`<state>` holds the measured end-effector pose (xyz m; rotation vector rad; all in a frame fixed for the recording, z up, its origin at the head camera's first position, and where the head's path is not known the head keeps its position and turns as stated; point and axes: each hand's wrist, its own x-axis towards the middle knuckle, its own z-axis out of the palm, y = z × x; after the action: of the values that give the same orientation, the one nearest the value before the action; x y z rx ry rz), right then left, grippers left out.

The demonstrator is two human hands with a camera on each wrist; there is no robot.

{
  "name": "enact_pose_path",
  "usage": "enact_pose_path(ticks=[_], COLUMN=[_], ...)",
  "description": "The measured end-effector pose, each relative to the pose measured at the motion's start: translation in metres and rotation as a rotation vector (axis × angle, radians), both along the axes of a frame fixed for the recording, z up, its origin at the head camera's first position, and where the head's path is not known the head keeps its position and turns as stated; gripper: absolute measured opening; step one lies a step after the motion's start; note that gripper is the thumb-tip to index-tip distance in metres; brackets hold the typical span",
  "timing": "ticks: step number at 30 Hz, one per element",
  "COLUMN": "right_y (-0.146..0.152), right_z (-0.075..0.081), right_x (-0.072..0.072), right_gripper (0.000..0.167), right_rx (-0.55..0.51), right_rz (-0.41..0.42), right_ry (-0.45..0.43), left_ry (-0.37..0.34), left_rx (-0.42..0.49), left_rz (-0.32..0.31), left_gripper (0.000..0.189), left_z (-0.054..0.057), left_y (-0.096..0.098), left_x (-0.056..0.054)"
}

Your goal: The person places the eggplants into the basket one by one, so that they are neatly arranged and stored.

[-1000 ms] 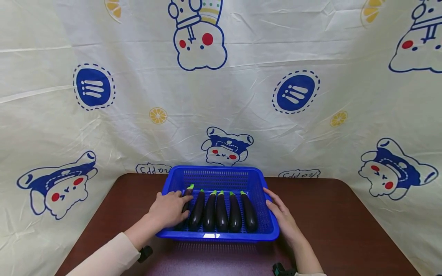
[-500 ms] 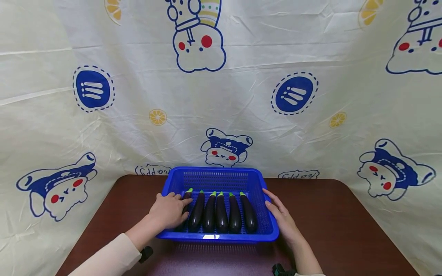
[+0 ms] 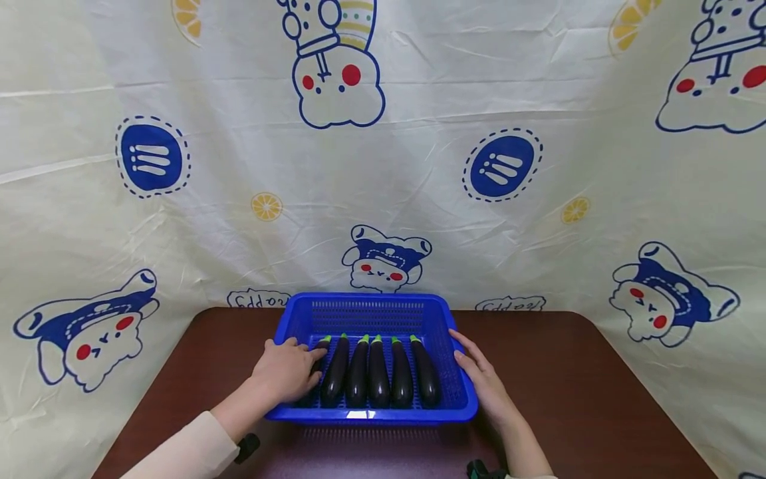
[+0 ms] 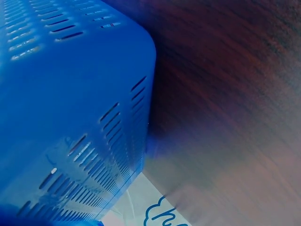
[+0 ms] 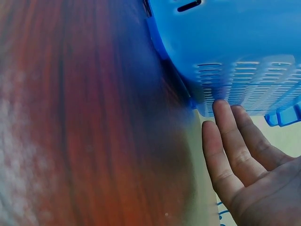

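A blue plastic basket (image 3: pixel 413 416) with slotted walls holds several dark purple eggplants (image 3: pixel 379 379) in a row, green stems pointing away from me. Reaching over its left rim, my left hand (image 3: pixel 284 371) grips the leftmost eggplant (image 3: pixel 324 344) and hides much of it. My right hand (image 3: pixel 487 384) touches the right rim from outside. In the right wrist view, three straight fingers (image 5: pixel 229 132) lie by the slotted outer wall. Only the basket's outer side (image 4: pixel 70 103) and the table show in the left wrist view; the left hand is out of sight there.
The basket stands on a dark reddish-brown table (image 3: pixel 556 392), near its far edge. Behind the table hangs a pale cloth (image 3: pixel 419 166) printed with cartoon figures and orange slices. A dark wrist strap (image 3: pixel 247 447) shows below the left sleeve.
The leftmost eggplant has slid a little toward me under my left hand, so its stem now sits about level with the others. The right hand stays at the rim. The head view has shifted slightly.
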<state>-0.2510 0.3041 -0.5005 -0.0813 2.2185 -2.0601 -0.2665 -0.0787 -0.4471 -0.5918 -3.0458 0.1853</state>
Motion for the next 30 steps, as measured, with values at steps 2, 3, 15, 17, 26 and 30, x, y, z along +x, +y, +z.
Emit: enact_pose_path(ticks=[2, 3, 15, 17, 26, 30], right_y=[0.001, 0.001, 0.004, 0.004, 0.006, 0.012], right_z=[0.0, 0.001, 0.001, 0.0, -0.002, 0.002], right_x=[-0.001, -0.002, 0.0, -0.001, -0.003, -0.003], right_gripper=[0.049, 0.049, 0.049, 0.049, 0.048, 0.048], right_rx=[0.004, 0.004, -0.003, -0.003, 0.023, 0.091], right_rz=[0.005, 0.005, 0.0, 0.003, -0.024, -0.054], right_ry=[0.008, 0.011, 0.008, 0.01, 0.021, 0.041], left_ry=[0.006, 0.011, 0.024, 0.013, 0.008, 0.03], left_rx=[0.003, 0.003, 0.08, 0.105, 0.3, 0.423], left_rz=[0.004, 0.006, 0.013, 0.022, 0.054, 0.036], left_gripper=[0.048, 0.048, 0.049, 0.05, 0.045, 0.041], left_z=[0.0, 0.0, 0.002, 0.003, -0.001, 0.0], left_y=[0.0, 0.0, 0.004, 0.004, 0.005, 0.009], left_x=[0.0, 0.0, -0.002, -0.002, -0.003, -0.006])
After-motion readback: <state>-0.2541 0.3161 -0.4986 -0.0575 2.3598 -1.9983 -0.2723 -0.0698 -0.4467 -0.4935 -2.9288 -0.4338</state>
